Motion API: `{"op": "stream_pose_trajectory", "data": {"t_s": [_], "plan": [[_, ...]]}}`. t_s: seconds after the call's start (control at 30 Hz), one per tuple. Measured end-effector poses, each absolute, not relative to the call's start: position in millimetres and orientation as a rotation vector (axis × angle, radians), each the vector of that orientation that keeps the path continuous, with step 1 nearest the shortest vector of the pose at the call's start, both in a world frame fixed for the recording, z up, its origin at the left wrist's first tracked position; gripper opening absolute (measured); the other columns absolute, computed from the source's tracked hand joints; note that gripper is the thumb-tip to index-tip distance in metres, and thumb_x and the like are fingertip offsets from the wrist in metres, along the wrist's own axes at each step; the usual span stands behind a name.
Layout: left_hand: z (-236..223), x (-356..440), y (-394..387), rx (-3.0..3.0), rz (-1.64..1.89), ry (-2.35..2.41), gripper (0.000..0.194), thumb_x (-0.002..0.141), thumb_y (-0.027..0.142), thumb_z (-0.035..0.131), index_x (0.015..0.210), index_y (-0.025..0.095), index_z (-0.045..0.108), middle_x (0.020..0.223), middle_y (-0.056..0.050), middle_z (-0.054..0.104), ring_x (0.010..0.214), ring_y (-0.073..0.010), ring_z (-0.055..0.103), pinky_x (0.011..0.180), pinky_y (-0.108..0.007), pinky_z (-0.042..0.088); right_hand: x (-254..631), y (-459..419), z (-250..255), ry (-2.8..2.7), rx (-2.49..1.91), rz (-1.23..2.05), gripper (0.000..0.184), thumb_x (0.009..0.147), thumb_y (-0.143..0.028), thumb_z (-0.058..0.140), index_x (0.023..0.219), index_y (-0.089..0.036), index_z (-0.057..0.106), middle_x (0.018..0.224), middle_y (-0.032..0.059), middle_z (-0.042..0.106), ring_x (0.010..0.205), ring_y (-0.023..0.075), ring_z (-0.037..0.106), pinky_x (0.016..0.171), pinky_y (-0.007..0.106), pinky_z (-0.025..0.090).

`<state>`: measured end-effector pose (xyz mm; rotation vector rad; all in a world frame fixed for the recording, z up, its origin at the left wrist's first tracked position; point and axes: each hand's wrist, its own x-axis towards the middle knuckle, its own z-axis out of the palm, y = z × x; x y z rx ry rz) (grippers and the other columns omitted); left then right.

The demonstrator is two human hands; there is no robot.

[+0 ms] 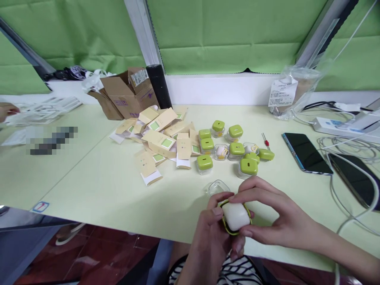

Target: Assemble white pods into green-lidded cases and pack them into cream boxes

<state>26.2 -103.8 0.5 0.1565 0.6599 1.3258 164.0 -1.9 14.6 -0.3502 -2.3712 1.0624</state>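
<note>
Near the table's front edge, my left hand point(212, 229) is closed round an upturned green lid point(228, 229). A smooth white rounded block point(236, 216) sits within its green rim. From the right, my right hand point(276, 211) pinches the block and rim between thumb and fingers. Just behind my hands lies a clear plastic cup point(218, 187). Farther back stand several small clear containers with green lids point(204, 162). An uncovered container point(221, 152) shows a white and yellow piece inside. A loose green lid point(266, 154) rests beside a small red-handled tool point(266, 142).
Flat beige cartons point(160, 143) are heaped left of the containers, before an opened cardboard box point(127, 95) and a black cylinder point(159, 87). Two phones point(307, 152), white cables point(353, 158) and a power strip point(341, 127) lie right. Another person's hand point(7, 111) is at far left.
</note>
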Motion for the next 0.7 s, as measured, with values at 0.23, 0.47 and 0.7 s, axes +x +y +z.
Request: {"op": "stream_pose_trajectory", "data": {"t_s": [0.23, 0.47, 0.7], "plan": [[-17.0, 22.1, -104.5, 0.312, 1.277, 0.603, 0.047, 0.071, 0.050, 0.049, 0.108, 0.023, 0.040, 0.085, -0.004, 0.065, 0.041, -0.0094, 0.051, 0.035, -0.018, 0.032, 165.4, -0.5, 6.7, -2.203, -0.499, 1.240, 0.029, 0.077, -0.031, 0.070, 0.104, -0.027, 0.059, 0.101, 0.0048, 0.061, 0.096, 0.0218, 0.060, 0.081, 0.034, 0.052], [-30.7, 9.8, -105.5, 1.105, 1.429, 1.772, 0.055, 0.073, 0.026, 0.063, 0.121, 0.024, 0.036, 0.110, -0.008, 0.051, 0.092, -0.0199, 0.052, 0.087, -0.039, 0.043, 162.0, 21.0, -5.2, -1.554, -0.687, 1.787, 0.025, 0.091, -0.046, 0.046, 0.109, -0.028, 0.051, 0.105, 0.0045, 0.061, 0.091, 0.0225, 0.066, 0.076, 0.039, 0.056], [-46.3, 8.0, -93.4, 1.238, 1.243, 1.802, 0.043, 0.075, 0.013, 0.058, 0.115, 0.021, 0.045, 0.116, -0.009, 0.050, 0.114, -0.0244, 0.046, 0.099, -0.043, 0.037, 152.1, 25.7, -3.6, -2.034, -0.822, 1.383, 0.034, 0.083, -0.040, 0.062, 0.112, -0.026, 0.054, 0.100, 0.0043, 0.059, 0.080, 0.0180, 0.061, 0.065, 0.031, 0.056]]}}
